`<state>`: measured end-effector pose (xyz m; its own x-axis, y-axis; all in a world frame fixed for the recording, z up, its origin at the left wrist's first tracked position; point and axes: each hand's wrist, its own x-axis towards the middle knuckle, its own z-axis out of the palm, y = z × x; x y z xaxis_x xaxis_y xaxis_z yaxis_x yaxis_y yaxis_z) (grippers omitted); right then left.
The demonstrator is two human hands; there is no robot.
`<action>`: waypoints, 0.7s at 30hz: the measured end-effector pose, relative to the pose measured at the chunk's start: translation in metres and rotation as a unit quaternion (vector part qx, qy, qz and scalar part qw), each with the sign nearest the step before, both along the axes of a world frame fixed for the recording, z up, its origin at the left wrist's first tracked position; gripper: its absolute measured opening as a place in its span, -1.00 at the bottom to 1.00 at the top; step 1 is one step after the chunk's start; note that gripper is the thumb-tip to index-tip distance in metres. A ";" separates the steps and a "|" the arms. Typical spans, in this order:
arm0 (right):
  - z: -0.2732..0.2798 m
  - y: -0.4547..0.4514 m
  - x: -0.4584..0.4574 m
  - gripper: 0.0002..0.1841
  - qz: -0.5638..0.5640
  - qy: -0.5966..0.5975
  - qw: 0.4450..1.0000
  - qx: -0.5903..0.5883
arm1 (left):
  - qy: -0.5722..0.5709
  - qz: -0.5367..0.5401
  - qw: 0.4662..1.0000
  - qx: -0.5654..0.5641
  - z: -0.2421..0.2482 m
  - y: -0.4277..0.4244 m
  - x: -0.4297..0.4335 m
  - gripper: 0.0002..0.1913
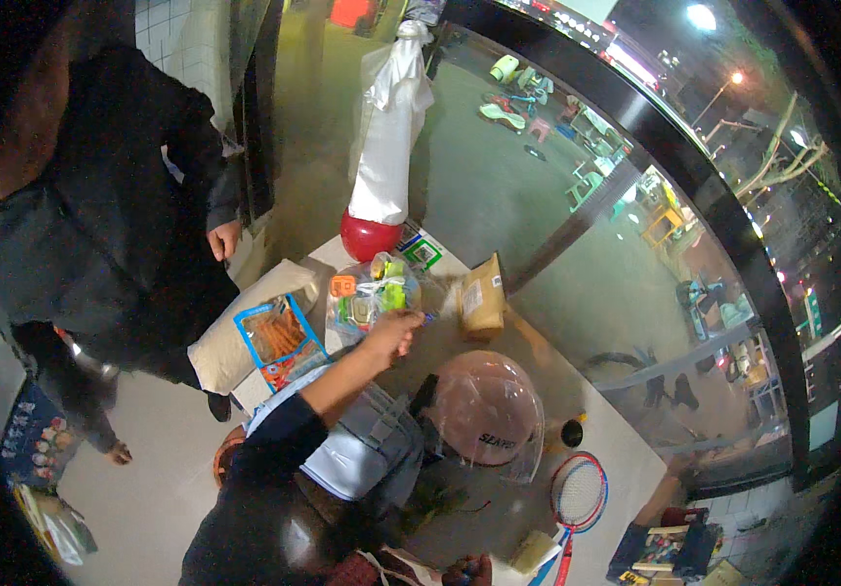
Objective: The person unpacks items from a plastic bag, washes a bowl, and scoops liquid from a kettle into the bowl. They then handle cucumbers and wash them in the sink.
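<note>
My left hand (395, 337) reaches across from below, its fingers pinched at the right edge of a clear plastic bag (369, 297) of colourful small items. A small blue bit shows at the fingertips. Left of it lies a blue-edged food packet (281, 340), against a beige sack (252, 322). Beneath my forearm is a grey bag (384, 439). To its right rests a pink helmet (479, 410) with a clear visor. At the bottom edge my right hand (468, 570) is dark and partly cut off, so its grip is unclear, near a bag with pale handles (391, 564).
Behind the plastic bag stands a tall white plastic-wrapped object (384, 161) on a red round base (371, 236). A brown package (483, 300) and a badminton racket (578, 494) lie toward the window (508, 190). Another person in dark clothes (113, 198) stands at left.
</note>
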<state>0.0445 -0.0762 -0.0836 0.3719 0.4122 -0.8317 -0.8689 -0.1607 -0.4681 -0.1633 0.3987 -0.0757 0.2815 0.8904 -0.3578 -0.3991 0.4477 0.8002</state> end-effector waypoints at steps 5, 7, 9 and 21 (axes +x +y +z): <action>0.034 0.027 -0.014 -0.44 -0.030 0.120 0.992 0.000 | -0.228 0.100 0.967 0.057 0.042 -0.024 -0.083 -0.89; 0.014 0.016 0.000 -0.45 0.013 0.172 0.980 0.103 | -0.237 0.110 0.964 0.048 0.080 -0.049 -0.100 -0.90; -0.067 -0.019 0.032 -0.48 0.131 0.212 0.922 0.296 | -0.240 0.098 0.965 0.032 0.068 -0.057 -0.114 -0.91; -0.010 -0.001 0.001 -0.64 0.095 0.126 0.982 0.102 | -0.194 0.042 0.976 -0.094 -0.006 -0.110 -0.128 -0.90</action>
